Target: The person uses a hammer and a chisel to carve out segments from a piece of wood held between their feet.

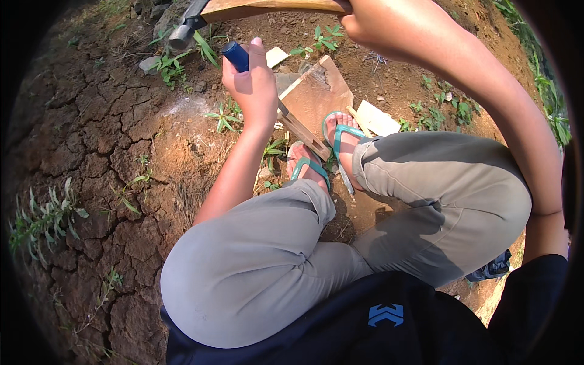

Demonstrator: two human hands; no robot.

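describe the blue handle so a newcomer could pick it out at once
From the grey trousers, follow the left forearm up the picture. At its end, the left grip closes around the blue handle, whose end sticks out near the metal hammer head. Its deep blue sets it apart from the hammer's brown wooden handle above.

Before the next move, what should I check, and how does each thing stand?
1. Right hand grips the hammer by its wooden handle: ok.
2. Left hand grips the blue tool handle: ok.
3. Tool's lower end placed properly: cannot tell, hidden from view.
4. Slotted wooden piece held steady: cannot tell.
5. Toes covered: not ok, bare in teal flip-flops.
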